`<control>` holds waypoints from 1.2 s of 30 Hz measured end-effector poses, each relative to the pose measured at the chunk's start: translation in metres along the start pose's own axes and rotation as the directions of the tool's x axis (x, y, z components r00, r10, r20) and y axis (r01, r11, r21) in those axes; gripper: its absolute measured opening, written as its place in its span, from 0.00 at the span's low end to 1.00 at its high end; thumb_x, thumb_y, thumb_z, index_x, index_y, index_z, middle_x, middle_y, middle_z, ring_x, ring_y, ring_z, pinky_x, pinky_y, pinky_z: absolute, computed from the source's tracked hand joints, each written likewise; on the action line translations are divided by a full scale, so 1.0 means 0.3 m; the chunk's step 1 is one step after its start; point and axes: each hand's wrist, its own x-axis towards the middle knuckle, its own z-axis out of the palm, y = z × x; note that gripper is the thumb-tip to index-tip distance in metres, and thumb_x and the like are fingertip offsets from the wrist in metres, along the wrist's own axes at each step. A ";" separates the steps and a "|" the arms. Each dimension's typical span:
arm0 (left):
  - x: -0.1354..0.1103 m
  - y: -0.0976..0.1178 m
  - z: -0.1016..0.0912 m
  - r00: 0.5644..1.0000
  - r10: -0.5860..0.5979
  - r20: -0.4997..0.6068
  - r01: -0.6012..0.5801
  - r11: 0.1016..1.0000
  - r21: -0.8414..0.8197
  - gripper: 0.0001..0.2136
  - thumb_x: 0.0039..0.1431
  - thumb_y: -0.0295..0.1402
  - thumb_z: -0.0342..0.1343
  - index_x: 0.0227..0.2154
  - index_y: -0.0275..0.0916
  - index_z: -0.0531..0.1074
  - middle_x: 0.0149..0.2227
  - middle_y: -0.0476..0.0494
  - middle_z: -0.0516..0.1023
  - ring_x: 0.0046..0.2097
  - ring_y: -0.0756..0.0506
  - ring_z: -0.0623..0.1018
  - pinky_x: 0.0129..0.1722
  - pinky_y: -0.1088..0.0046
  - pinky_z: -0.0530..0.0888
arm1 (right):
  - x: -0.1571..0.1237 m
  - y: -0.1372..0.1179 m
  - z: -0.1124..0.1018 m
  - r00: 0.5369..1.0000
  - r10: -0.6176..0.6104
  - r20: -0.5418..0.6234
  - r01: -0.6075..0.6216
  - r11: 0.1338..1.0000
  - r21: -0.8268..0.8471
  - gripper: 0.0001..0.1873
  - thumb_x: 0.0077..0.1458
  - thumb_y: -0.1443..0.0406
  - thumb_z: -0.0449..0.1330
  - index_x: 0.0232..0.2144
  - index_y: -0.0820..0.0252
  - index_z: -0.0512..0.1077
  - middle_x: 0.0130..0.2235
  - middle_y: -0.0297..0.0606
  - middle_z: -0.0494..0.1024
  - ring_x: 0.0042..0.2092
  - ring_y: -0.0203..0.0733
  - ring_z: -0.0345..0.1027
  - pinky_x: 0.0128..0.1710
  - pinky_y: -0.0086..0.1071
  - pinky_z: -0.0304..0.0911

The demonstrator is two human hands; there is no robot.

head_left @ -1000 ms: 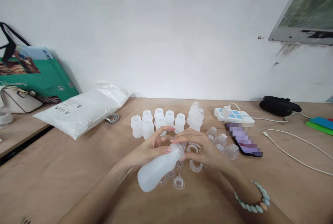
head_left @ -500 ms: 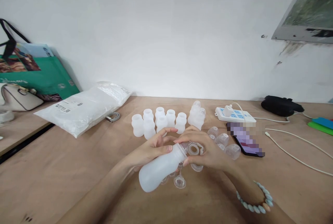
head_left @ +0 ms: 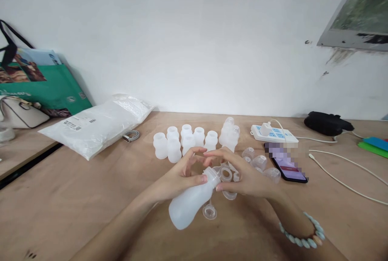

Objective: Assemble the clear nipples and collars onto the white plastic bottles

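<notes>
My left hand (head_left: 182,178) holds a frosted white baby bottle (head_left: 189,202), its thumb lying along the upper body near the neck. The bottle is tilted, its base toward me and its neck up and to the right. At the neck, a clear ring-like part (head_left: 214,174) shows. My right hand (head_left: 242,172) curves around that end, with its thumb against the neck and its index finger arched close to my left fingertips. Clear ring-shaped pieces (head_left: 226,173) lie behind the right fingers, partly hidden. A clear bottle nipple (head_left: 209,211) rests on the table beneath the neck.
Several open frosted bottles (head_left: 174,150) stand behind my hands, beside a cluster of capped ones (head_left: 229,133). Clear domed caps (head_left: 259,162) lie near a phone (head_left: 287,164). A power strip (head_left: 274,133), cables, a white plastic package (head_left: 97,125) and bags (head_left: 36,87) sit farther out.
The bottle has shifted slightly right and toward me and stands a little steeper. The right fingers have lifted and arched higher away from the neck, with the thumb still against it.
</notes>
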 end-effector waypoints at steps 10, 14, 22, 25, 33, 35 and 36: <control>0.005 -0.011 0.006 0.999 0.006 -0.046 -0.005 1.000 0.026 0.25 0.59 0.38 0.62 0.56 0.50 0.56 0.55 0.44 0.67 0.32 0.53 0.74 0.29 0.75 0.71 | 0.002 0.005 0.016 0.991 0.134 -0.021 -0.131 0.987 0.091 0.32 0.52 0.56 0.68 0.56 0.49 0.61 0.47 0.35 0.76 0.48 0.44 0.69 0.47 0.37 0.63; 0.006 -0.017 0.007 0.998 0.019 -0.056 -0.018 1.000 0.023 0.26 0.59 0.37 0.62 0.56 0.50 0.57 0.54 0.44 0.67 0.30 0.55 0.73 0.28 0.76 0.69 | 0.011 0.004 0.020 0.986 0.155 -0.056 -0.146 0.979 0.141 0.23 0.55 0.59 0.66 0.50 0.53 0.64 0.38 0.33 0.76 0.40 0.40 0.70 0.41 0.34 0.64; 0.003 -0.009 0.012 0.996 -0.004 -0.091 0.006 1.000 0.027 0.27 0.57 0.41 0.63 0.56 0.50 0.57 0.57 0.41 0.65 0.30 0.53 0.75 0.27 0.76 0.69 | 0.012 0.017 0.024 0.988 0.154 0.015 -0.152 0.946 0.287 0.28 0.51 0.60 0.69 0.52 0.52 0.66 0.47 0.38 0.75 0.42 0.39 0.70 0.38 0.32 0.67; 0.006 -0.012 0.011 0.994 -0.003 -0.108 0.004 1.000 0.003 0.29 0.56 0.46 0.63 0.55 0.49 0.57 0.58 0.40 0.64 0.35 0.49 0.77 0.31 0.72 0.73 | 0.013 0.009 0.017 0.985 0.173 -0.009 -0.161 0.933 0.323 0.19 0.49 0.62 0.70 0.45 0.55 0.73 0.43 0.36 0.75 0.34 0.34 0.68 0.34 0.30 0.67; -0.002 -0.001 -0.006 0.995 -0.015 -0.102 -0.001 0.988 -0.153 0.25 0.60 0.50 0.57 0.55 0.45 0.64 0.60 0.39 0.66 0.50 0.40 0.75 0.46 0.64 0.73 | 0.021 0.006 0.011 0.977 0.165 -0.134 -0.099 0.911 0.400 0.18 0.48 0.64 0.69 0.43 0.57 0.74 0.43 0.37 0.76 0.35 0.35 0.68 0.34 0.29 0.67; 0.002 -0.007 -0.024 0.999 0.019 -0.036 -0.026 0.984 -0.178 0.27 0.55 0.39 0.65 0.56 0.46 0.64 0.61 0.40 0.65 0.52 0.41 0.74 0.47 0.65 0.73 | 0.021 0.005 0.009 0.976 0.160 -0.144 -0.091 0.914 0.396 0.19 0.48 0.65 0.70 0.43 0.57 0.74 0.42 0.36 0.77 0.36 0.36 0.69 0.35 0.30 0.67; 0.005 -0.011 -0.033 1.000 0.028 -0.005 -0.028 0.983 -0.182 0.29 0.52 0.34 0.67 0.56 0.47 0.63 0.61 0.41 0.64 0.52 0.41 0.74 0.46 0.66 0.73 | 0.021 0.005 0.009 0.976 0.160 -0.148 -0.091 0.915 0.392 0.19 0.47 0.65 0.70 0.43 0.56 0.75 0.42 0.36 0.77 0.36 0.36 0.69 0.35 0.30 0.67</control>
